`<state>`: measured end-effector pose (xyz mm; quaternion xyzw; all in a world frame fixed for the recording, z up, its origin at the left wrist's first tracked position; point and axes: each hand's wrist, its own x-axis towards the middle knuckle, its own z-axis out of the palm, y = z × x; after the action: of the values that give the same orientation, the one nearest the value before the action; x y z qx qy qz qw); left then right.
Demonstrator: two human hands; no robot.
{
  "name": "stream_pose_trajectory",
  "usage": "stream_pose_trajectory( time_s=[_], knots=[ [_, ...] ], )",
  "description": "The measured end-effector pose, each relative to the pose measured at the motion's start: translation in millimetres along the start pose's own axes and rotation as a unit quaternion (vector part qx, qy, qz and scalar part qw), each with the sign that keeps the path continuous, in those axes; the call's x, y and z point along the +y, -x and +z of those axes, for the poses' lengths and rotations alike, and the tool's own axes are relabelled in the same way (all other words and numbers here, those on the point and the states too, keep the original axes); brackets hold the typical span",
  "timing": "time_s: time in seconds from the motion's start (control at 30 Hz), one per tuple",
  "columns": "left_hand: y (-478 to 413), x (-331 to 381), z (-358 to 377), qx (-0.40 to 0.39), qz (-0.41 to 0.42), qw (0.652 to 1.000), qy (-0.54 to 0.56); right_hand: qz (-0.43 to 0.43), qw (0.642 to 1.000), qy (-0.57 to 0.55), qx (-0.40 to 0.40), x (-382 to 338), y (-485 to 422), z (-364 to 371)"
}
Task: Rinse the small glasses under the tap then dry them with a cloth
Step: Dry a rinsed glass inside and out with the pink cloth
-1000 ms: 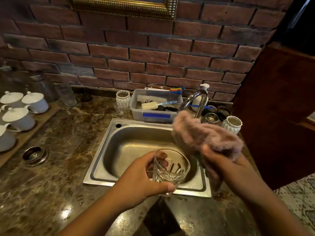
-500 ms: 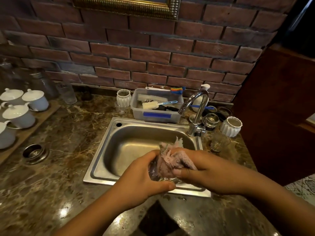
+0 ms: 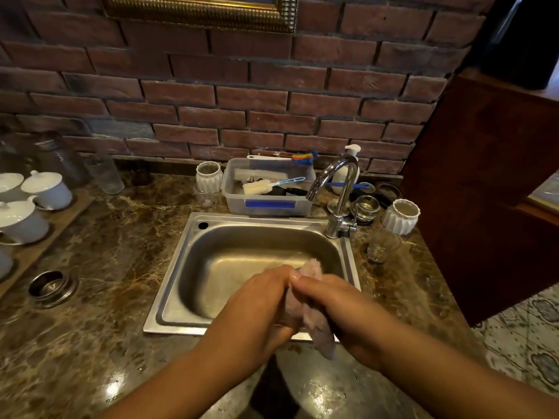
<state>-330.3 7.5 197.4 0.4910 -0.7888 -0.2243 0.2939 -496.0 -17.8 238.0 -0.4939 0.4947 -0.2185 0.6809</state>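
Gripping a fluffy pink cloth (image 3: pixel 318 328) together, left hand (image 3: pixel 257 300) and right hand (image 3: pixel 343 308) curl tight, probably drying a hidden glass.

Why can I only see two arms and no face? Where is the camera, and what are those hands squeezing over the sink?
There is no machine here, just a person. The camera sits on their head and looks down, so you see their arms the way they see them. That is the only view.

The left hand and the right hand both grip a pink cloth, bunched up over the front of the metal sink. The job is drying small glasses, so one is probably inside the cloth, but it is hidden.

The tap stands behind the sink. On the brown stone counter are another small glass to the right, a plastic tub of brushes and white cups with lids.
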Motion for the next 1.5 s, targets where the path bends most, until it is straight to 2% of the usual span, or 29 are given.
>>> stream_pose_trajectory(
  time_s=[0.1,0.17,0.2,0.27,0.4,0.43,0.47,0.5,0.6,0.63,0.67,0.73,0.8,0.87,0.93,1.0,1.07,1.1,1.17,1.23,1.3,1.37,1.4,1.5],
  knots=[
    [-7.2,2.1,-17.2,-0.032,-0.071,0.992,0.099,-0.096,0.974,0.204,-0.01,-15.3,10.8,3.3],
    [-9.4,5.2,-29.6,-0.093,-0.113,0.968,0.203,-0.158,0.941,0.297,-0.039,-22.2,15.7,-2.9],
    [-7.6,4.0,-34.0,-0.131,-0.135,0.939,0.287,-0.18,0.926,0.325,-0.064,-26.0,19.4,-5.6],
    [2.6,5.8,-38.4,-0.197,-0.146,0.845,0.476,-0.198,0.919,0.324,-0.109,-38.4,30.2,-6.6],
    [21.7,24.9,-14.9,-0.224,-0.128,0.643,0.721,-0.134,0.945,0.232,-0.186,-62.5,43.3,-13.8],
    [21.8,31.7,-12.0,-0.222,-0.126,0.611,0.749,-0.134,0.945,0.223,-0.196,-63.8,44.2,-15.8],
    [20.8,33.0,-11.6,-0.222,-0.134,0.604,0.753,-0.141,0.94,0.226,-0.211,-63.8,44.4,-16.9],
    [19.2,31.0,-14.3,-0.222,-0.15,0.636,0.724,-0.153,0.935,0.241,-0.212,-60.4,42.2,-17.5],
    [10.4,21.4,-28.4,-0.184,-0.163,0.834,0.495,-0.193,0.92,0.297,-0.167,-40.0,28.5,-14.7],
    [6.7,21.9,-31.8,-0.166,-0.158,0.885,0.405,-0.195,0.926,0.292,-0.139,-33.3,24.7,-13.6],
    [3.7,23.5,-32.5,-0.143,-0.155,0.923,0.323,-0.191,0.937,0.273,-0.107,-29.3,21.8,-10.6],
    [0.1,27.1,-28.8,-0.077,-0.132,0.974,0.165,-0.147,0.964,0.217,-0.042,-21.2,15.8,-2.3],
    [-1.3,27.0,-21.5,-0.024,-0.073,0.997,0.032,-0.077,0.985,0.154,0.029,-15.5,8.1,3.7],
    [-1.6,24.9,-12.7,-0.019,-0.029,0.995,-0.098,-0.012,0.994,0.061,0.091,-12.1,-0.4,8.6],
    [-2.7,22.4,-3.9,-0.028,0.024,0.974,-0.223,0.025,0.99,-0.064,0.122,-12.1,-3.2,14.2],
    [-3.0,19.2,1.4,-0.021,0.051,0.959,-0.277,0.046,0.979,-0.151,0.126,-10.8,-4.3,18.4],
    [-6.1,15.0,-1.1,-0.019,0.056,0.955,-0.292,0.056,0.977,-0.172,0.116,-6.0,-7.6,20.7],
    [-7.9,16.2,-5.7,-0.032,0.036,0.965,-0.258,0.053,0.981,-0.146,0.12,-5.1,-8.3,22.0],
    [-12.1,14.7,-12.5,-0.048,-0.039,0.992,-0.112,0.008,0.989,-0.004,0.149,-3.5,-10.0,22.5],
    [-16.8,13.6,-18.7,-0.052,-0.086,0.995,0.005,-0.085,0.975,0.125,0.161,-3.6,-7.6,19.6],
    [-18.8,12.7,-28.7,-0.076,-0.129,0.983,0.104,-0.158,0.964,0.176,0.125,-6.0,-0.9,13.6],
    [-18.4,12.4,-37.6,-0.122,-0.159,0.953,0.228,-0.206,0.955,0.207,0.054,-12.6,7.1,5.4],
    [-16.3,11.0,-40.5,-0.147,-0.168,0.925,0.306,-0.217,0.954,0.205,0.014,-17.0,11.1,1.6],
    [-4.6,13.4,-48.2,-0.232,-0.17,0.79,0.542,-0.195,0.966,0.15,-0.08,-38.9,27.6,-1.4]
  ],
)
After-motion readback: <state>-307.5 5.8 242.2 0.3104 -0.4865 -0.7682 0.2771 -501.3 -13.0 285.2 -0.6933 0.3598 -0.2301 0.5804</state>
